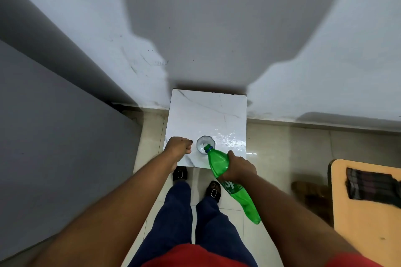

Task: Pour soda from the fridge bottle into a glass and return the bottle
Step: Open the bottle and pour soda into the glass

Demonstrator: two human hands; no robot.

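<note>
A clear glass (205, 144) stands near the front edge of a small white marble-topped table (208, 110). My right hand (239, 169) grips a green plastic soda bottle (219, 161) around its middle. The bottle is tipped steeply, its open mouth with a blue neck ring over the glass rim. My left hand (179, 148) rests on the table just left of the glass, fingers curled, a little apart from it. Whether that hand holds the cap is hidden.
A grey fridge side (54, 136) fills the left. A white wall (217, 28) rises behind the table. A wet patch (232, 140) glistens right of the glass. An orange wooden surface (364, 212) with a dark cloth (373, 186) stands at right. My feet in sandals (213, 189) are below the table.
</note>
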